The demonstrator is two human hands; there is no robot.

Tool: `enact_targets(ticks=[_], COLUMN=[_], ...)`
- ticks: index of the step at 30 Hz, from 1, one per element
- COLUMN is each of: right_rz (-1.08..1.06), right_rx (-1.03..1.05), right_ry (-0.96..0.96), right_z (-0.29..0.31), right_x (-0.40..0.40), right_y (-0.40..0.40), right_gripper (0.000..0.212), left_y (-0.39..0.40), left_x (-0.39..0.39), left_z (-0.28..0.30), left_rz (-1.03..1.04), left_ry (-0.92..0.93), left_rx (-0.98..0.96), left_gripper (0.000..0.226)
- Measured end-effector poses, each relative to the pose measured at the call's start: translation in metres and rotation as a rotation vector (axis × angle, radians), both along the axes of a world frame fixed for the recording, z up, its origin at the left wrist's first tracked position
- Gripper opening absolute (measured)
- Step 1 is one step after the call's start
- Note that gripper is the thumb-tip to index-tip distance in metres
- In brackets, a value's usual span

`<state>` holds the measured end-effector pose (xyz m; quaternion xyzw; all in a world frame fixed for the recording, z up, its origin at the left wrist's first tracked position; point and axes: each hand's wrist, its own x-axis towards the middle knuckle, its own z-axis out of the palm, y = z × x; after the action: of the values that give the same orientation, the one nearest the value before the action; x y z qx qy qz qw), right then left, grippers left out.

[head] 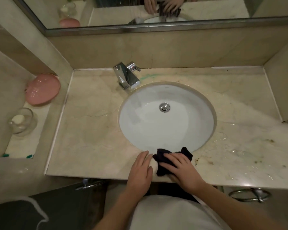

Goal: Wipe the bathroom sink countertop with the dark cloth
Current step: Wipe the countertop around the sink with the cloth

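The dark cloth (163,163) lies bunched on the front strip of the beige marble countertop (93,130), just below the round white sink basin (166,117). My right hand (181,170) presses flat on the cloth with its fingers spread and pointing left. My left hand (140,170) rests flat on the counter beside the cloth's left edge, fingers straight, holding nothing. Brown stains and water drops (256,156) mark the counter's right side.
A chrome faucet (126,77) stands behind the basin. On a lower left ledge sit a pink soap dish (42,88) and a glass jar (22,122). A mirror (156,12) spans the back wall. A metal towel ring (249,195) hangs under the counter's right front.
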<state>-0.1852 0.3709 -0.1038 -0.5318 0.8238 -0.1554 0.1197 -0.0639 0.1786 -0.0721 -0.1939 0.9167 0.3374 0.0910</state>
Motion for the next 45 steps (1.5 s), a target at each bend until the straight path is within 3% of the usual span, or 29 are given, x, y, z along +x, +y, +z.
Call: enact_targets(ticks=[6, 14, 16, 20, 25, 28, 31, 34, 37, 40, 45], right_rz=[-0.263, -0.748, -0.865, -1.073, -0.998, -1.005, -0.843, -0.795, -0.823, -0.889, -1.25], right_rx=[-0.005, -0.445, -0.446, -0.25, -0.1, -0.148, -0.215, -0.299, -0.4, -0.513, -0.681], right_ry=[-0.193, -0.217, -0.211, -0.224, -0.075, -0.126, -0.146, -0.365, -0.575, -0.633, -0.799], right_z=[0.013, 0.081, 0.08, 0.043, -0.001, 0.0, 0.001, 0.01, 0.029, 0.056, 0.077], right_x=[-0.048, -0.052, -0.047, -0.025, 0.012, 0.016, 0.012, 0.001, -0.009, -0.014, -0.018], right_y=[-0.037, 0.016, 0.049, 0.099, 0.084, 0.038, -0.009, -0.047, -0.062, -0.047, 0.015], right_gripper=[0.037, 0.049, 0.05, 0.045, 0.041, 0.044, 0.041, 0.037, 0.037, 0.039, 0.037], left_y=[-0.003, 0.007, 0.012, 0.029, 0.048, 0.048, 0.047, 0.04, 0.03, 0.023, 0.036], left_x=[-0.005, -0.023, -0.034, -0.04, -0.031, -0.032, -0.032, -0.035, -0.038, -0.04, -0.044], left_z=[0.01, 0.012, 0.013, 0.006, -0.002, -0.005, -0.007, -0.003, 0.004, 0.007, -0.004], left_rz=[-0.018, 0.063, 0.069, -0.053, -0.032, -0.011, -0.018, -0.056, -0.112, -0.123, -0.034], left_ry=[-0.027, -0.082, -0.05, 0.079, 0.118, 0.122, 0.082, 0.019, -0.003, -0.027, 0.025], left_rx=[0.013, -0.129, -0.16, 0.012, 0.039, 0.029, 0.028, 0.068, 0.142, 0.16, 0.051], left_gripper=[0.051, 0.049, 0.05, 0.047, 0.049, 0.049, 0.052, 0.055, 0.056, 0.056, 0.044])
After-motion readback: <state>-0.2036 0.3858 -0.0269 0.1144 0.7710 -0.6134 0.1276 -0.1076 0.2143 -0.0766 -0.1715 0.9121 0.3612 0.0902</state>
